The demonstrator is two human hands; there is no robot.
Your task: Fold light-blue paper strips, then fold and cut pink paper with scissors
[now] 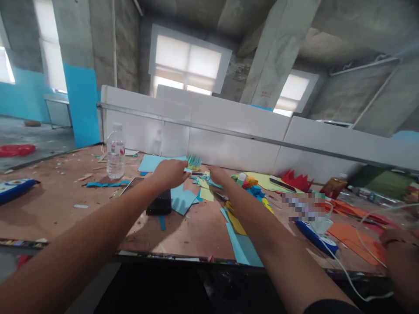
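My left hand (173, 173) reaches over the table with its fingers curled together. Its fingertips are right beside a fringed light-blue and yellow paper piece (194, 162); whether they grip it, I cannot make out. Just to the right, my right hand (218, 176) reaches down over small paper scraps, its fingertips mostly hidden. Between the hands lie yellow paper pieces (206, 194) and light-blue paper (183, 199). A black phone (159, 204) rests below my left wrist. Behind my left hand lies a light-blue sheet (150, 162).
A water bottle (115, 152) stands at left, near a blue paper strip (108, 184). Blue-and-white devices (16, 188) lie at both sides. Red spiky paper (296, 179), orange paper (356, 240) and a white cable (350, 279) are at right, near another person's arm (401, 257). White panels (229, 131) border the back.
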